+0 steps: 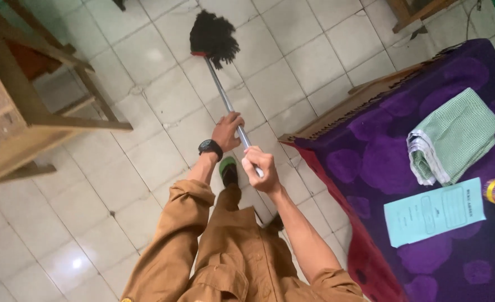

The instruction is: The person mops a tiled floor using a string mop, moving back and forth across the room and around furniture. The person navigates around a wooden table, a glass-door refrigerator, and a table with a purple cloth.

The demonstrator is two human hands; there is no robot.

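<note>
Both hands are closed around the metal mop handle (228, 103) near the middle of the frame, the left hand (227, 130) gripping lower down the pole and the right hand (258, 163) wrapped tight near its top end. The dark string mop head (213, 36) rests on the pale tiled floor (119, 184) at the upper centre. The tiles look glossy, so a foot in the green sandal (228, 169) could slip, and a wide sweep might knock the wooden bench (29, 123) at the left or brush the purple cloth (426, 263) at the right.

Left hand (227, 130) ahead, right hand (258, 162) behind — seemingly both fisted.
</note>
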